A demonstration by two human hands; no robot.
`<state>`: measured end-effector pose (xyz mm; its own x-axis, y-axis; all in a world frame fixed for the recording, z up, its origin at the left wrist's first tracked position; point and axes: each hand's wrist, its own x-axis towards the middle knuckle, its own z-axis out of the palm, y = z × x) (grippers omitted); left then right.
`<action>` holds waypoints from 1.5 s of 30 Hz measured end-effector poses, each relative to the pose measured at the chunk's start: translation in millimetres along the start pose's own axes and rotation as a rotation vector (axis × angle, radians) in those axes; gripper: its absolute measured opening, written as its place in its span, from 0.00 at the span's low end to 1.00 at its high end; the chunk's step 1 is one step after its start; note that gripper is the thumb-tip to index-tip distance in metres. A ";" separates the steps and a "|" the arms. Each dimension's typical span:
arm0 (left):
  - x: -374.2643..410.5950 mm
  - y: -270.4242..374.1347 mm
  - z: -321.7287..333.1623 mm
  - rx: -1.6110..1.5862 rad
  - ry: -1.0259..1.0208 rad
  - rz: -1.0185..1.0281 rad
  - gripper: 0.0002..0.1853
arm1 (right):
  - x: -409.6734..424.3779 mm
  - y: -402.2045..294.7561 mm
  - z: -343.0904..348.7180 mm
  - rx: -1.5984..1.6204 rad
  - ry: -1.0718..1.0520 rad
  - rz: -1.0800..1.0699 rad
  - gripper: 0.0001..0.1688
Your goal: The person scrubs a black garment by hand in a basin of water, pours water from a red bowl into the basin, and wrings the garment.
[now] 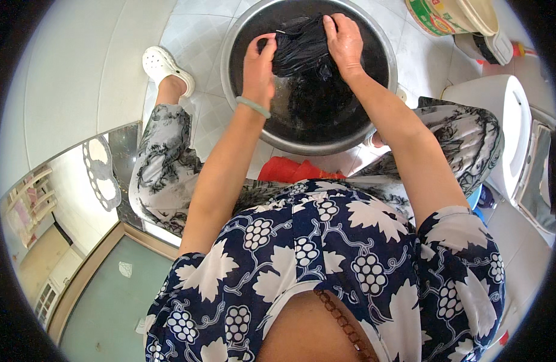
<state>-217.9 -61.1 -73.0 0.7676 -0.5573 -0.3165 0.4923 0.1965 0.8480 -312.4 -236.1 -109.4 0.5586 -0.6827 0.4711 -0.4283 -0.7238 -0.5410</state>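
Note:
Between my two hands a wet black cloth (300,50), bunched into folds, is held over a round metal basin (391,72) with dark liquid in it. My left hand (259,63), with a pale green bangle at the wrist, grips the cloth's left end between thumb and fingers. At the right end, my right hand (345,44) has its fingers closed on the fabric. The lower part of the cloth hangs at or in the liquid; where it ends cannot be told against the dark water.
Below the basin lies something red (289,169) near my lap. A printed plastic bucket (440,16) stands at the upper right, a white rounded fixture (499,113) at the right. The tiled floor (187,40) surrounds the basin; a glass-panelled door (119,280) is at lower left.

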 end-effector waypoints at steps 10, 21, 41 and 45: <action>10.8 -100.0 -65.7 1.335 0.147 0.287 0.23 | -64.8 67.0 18.5 -0.251 -0.317 0.128 0.28; 61.8 -152.5 -16.4 1.687 -0.080 0.065 0.24 | -75.4 76.5 107.7 -0.244 -0.579 0.122 0.32; 110.5 -97.0 -47.9 0.944 -0.005 0.286 0.21 | -37.6 18.4 24.5 0.015 -0.760 -0.327 0.17; 82.3 -123.3 -39.8 1.345 -0.237 0.268 0.25 | -86.6 5.3 -23.9 0.122 -0.918 -0.366 0.16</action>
<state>-199.0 -99.1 -220.6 0.6210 -0.7750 -0.1174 -0.5290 -0.5249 0.6668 -380.0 -183.2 -136.4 0.9968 -0.0396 -0.0699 -0.0722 -0.8238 -0.5623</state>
